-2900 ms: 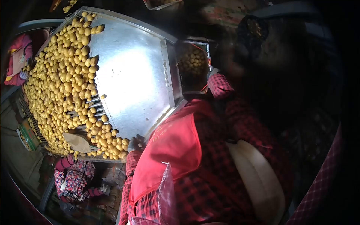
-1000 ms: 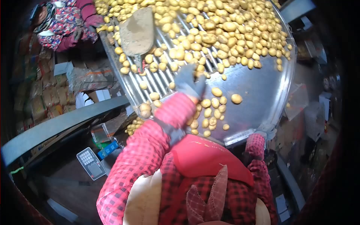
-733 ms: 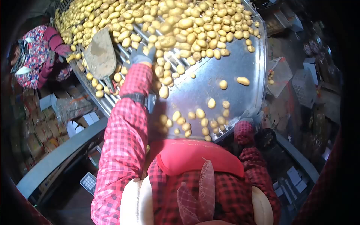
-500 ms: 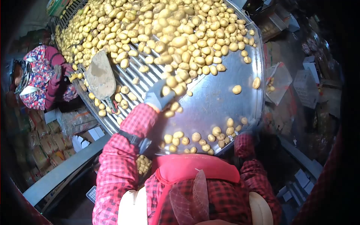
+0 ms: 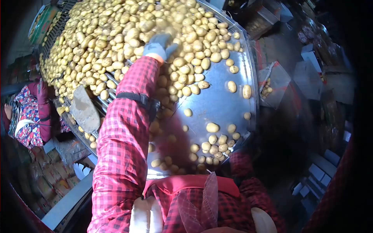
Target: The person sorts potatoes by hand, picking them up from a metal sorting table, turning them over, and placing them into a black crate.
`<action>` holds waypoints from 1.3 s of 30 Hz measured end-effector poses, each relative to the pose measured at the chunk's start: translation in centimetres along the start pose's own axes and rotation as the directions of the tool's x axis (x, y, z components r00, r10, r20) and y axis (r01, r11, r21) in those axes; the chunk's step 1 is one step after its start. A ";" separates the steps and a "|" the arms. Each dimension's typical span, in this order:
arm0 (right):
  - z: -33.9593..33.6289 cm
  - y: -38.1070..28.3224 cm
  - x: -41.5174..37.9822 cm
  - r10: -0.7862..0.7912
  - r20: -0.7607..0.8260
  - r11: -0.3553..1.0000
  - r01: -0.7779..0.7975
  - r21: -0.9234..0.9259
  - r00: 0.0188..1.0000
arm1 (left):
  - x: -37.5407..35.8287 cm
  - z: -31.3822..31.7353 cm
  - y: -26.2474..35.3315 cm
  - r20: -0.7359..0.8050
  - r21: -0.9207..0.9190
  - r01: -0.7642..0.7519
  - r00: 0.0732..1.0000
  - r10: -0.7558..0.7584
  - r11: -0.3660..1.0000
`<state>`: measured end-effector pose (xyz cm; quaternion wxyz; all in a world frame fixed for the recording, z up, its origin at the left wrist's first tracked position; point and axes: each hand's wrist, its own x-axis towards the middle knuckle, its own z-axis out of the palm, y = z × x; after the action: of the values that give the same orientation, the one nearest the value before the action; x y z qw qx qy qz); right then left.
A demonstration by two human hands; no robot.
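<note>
Many yellow potatoes (image 5: pixel 105 46) are heaped over a slatted metal sorting table. My left hand (image 5: pixel 159 44), in a grey glove with an orange cuff, reaches far into the heap. Its thumb stands apart from the fingers, and potatoes lie around and beyond the fingertips. I see nothing gripped in it. My right hand (image 5: pixel 241 144) is at the table's right front rim, dark and in shadow; its fingers cannot be made out. A small group of potatoes (image 5: pixel 213 148) lies on the smooth metal sheet (image 5: pixel 210 105) near that hand. A flat, dirt-covered scoop (image 5: pixel 85 110) rests at the left edge.
A co-worker in a patterned apron (image 5: pixel 29 116) is at the left. Outside the table's right rim hangs a clear bag (image 5: pixel 274 85) with potatoes in it. Boxes (image 5: pixel 309 79) stand farther right. A green-and-white container (image 5: pixel 43 25) is at the far left corner.
My left hand has moved forward, deeper into the heap, and potatoes there have been pushed away from me. The camera view has shifted. My right hand stays near the front rim.
</note>
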<state>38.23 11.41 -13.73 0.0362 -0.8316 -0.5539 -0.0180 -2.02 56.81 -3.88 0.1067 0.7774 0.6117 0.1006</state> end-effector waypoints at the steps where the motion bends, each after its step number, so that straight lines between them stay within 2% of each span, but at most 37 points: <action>1: -0.1 -0.1 -0.5 -0.003 0.013 1.000 0.003 0.009 1.000 | 0.3 -0.1 0.2 0.005 -0.045 0.070 0.998 -0.070 0.997; 2: -0.1 0.0 -0.7 0.002 0.019 1.000 -0.002 0.009 1.000 | 0.6 1.3 -0.4 -0.076 -0.079 0.110 0.990 -0.116 0.991; 5: 0.0 -0.1 -0.1 0.005 0.016 1.000 -0.005 0.018 1.000 | -0.2 -1.9 1.4 0.217 -0.033 0.079 0.974 -0.070 0.996; 7: 0.3 0.0 0.2 0.005 0.015 1.000 -0.006 0.022 1.000 | -2.9 -0.1 0.8 0.184 -0.327 0.118 0.981 -0.059 0.938; 9: 0.5 0.0 0.8 0.000 0.011 1.000 0.000 0.027 1.000 | -5.8 1.1 1.9 0.153 -0.404 0.013 0.987 0.053 0.915; 11: 0.5 0.1 1.4 -0.015 0.006 0.999 0.014 0.029 1.000 | -8.2 -0.2 5.2 0.444 -0.384 0.199 0.896 -0.009 0.901; 13: 0.6 -0.1 2.6 -0.040 0.004 0.998 0.040 0.042 0.999 | -10.5 0.8 7.1 0.434 -0.480 -0.056 0.853 0.292 0.875; 15: 0.7 -0.6 4.2 -0.075 -0.006 0.994 0.075 0.079 0.997 | -13.0 -2.0 11.1 0.501 -0.205 -0.215 0.815 0.291 0.955; 17: 0.1 -1.5 6.6 -0.140 -0.032 0.978 0.143 0.155 0.990 | -15.5 -1.8 10.5 0.444 -0.600 -0.061 0.804 0.395 0.798; 18: -0.4 -2.2 8.1 -0.190 -0.054 0.956 0.197 0.216 0.980 | -15.7 -3.0 9.8 0.317 -0.589 -0.113 0.879 0.357 0.800; 19: -1.3 -3.1 10.0 -0.247 -0.094 0.922 0.264 0.283 0.965 | -14.8 -3.5 8.4 0.084 -0.565 -0.258 0.927 0.366 0.784; 20: -2.3 -4.3 12.2 -0.310 -0.138 0.874 0.339 0.349 0.941 | -13.7 -5.5 7.4 0.042 -0.432 -0.182 0.974 0.221 0.883; 21: -3.3 -6.0 14.9 -0.373 -0.191 0.813 0.419 0.404 0.908 | -12.8 -7.1 5.5 0.001 -0.218 -0.103 0.994 0.106 0.970; 22: -4.5 -8.1 18.1 -0.438 -0.248 0.743 0.503 0.442 0.864 | -12.6 -6.5 2.6 -0.137 0.045 0.038 0.990 -0.032 0.998; 23: -5.6 -10.7 21.7 -0.506 -0.295 0.665 0.585 0.465 0.810 | -13.3 -4.9 0.8 -0.474 0.244 0.209 0.877 -0.072 0.947; 24: -6.5 -13.4 24.9 -0.545 -0.320 0.614 0.629 0.477 0.775 | -13.7 -2.4 -2.5 -0.481 0.235 0.274 0.867 -0.134 0.933; 25: -7.2 -16.2 28.0 -0.567 -0.309 0.601 0.640 0.479 0.763 | -13.5 -1.9 -4.1 -0.226 -0.158 0.372 0.888 -0.400 0.915; 27: -7.5 -22.3 34.2 -0.596 -0.203 0.647 0.614 0.452 0.777 | -14.9 -1.3 -4.2 -0.368 -0.152 0.239 0.887 -0.280 0.959; 28: -7.2 -25.5 37.0 -0.597 -0.140 0.679 0.591 0.435 0.790 | -15.3 -1.4 -4.4 -0.307 -0.115 0.203 0.924 -0.229 0.972; 29: -7.0 -28.6 39.9 -0.596 -0.076 0.710 0.569 0.415 0.799 | -15.4 -1.0 -4.3 -0.381 -0.095 0.156 0.907 -0.181 0.983; 30: -3.8 -31.5 43.0 -0.549 -0.067 0.765 0.533 0.363 0.833 | -15.1 -0.5 -4.4 -0.391 -0.107 0.182 0.896 -0.209 0.978; 31: -2.3 -33.7 45.1 -0.494 0.051 0.786 0.420 0.454 0.868 | -15.1 -0.2 -4.5 -0.397 -0.117 0.213 0.885 -0.242 0.970; 33: -2.1 -38.5 45.9 -0.458 0.215 0.873 0.391 0.291 0.862 | -15.0 0.5 -5.0 -0.454 -0.074 0.211 0.863 -0.221 0.975; 34: -4.1 -39.9 44.5 -0.464 0.175 0.886 0.450 0.112 0.869 | -15.0 0.4 -4.9 -0.422 -0.084 0.221 0.875 -0.236 0.972; 35: -5.5 -40.0 43.9 -0.456 0.214 0.887 0.421 0.191 0.864 | -14.9 0.5 -5.0 -0.450 -0.074 0.208 0.866 -0.219 0.975; 37: -2.3 -38.0 45.5 -0.540 0.114 0.813 0.483 0.325 0.834 | -14.8 0.8 -4.8 -0.471 -0.092 0.207 0.852 -0.226 0.974; 38: -2.1 -36.3 45.9 -0.611 0.137 0.776 0.556 0.299 0.779 | -14.6 1.3 -5.0 -0.506 -0.098 0.202 0.833 -0.224 0.974; 39: -2.0 -34.7 45.0 -0.628 0.143 0.753 0.551 0.359 0.765 | -14.5 0.9 -4.6 -0.486 -0.089 0.231 0.839 -0.245 0.969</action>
<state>23.62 65.99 -7.18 0.0811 -0.5922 -0.7852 0.1615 -9.40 43.70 -6.40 -0.0307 0.6424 0.7087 0.2900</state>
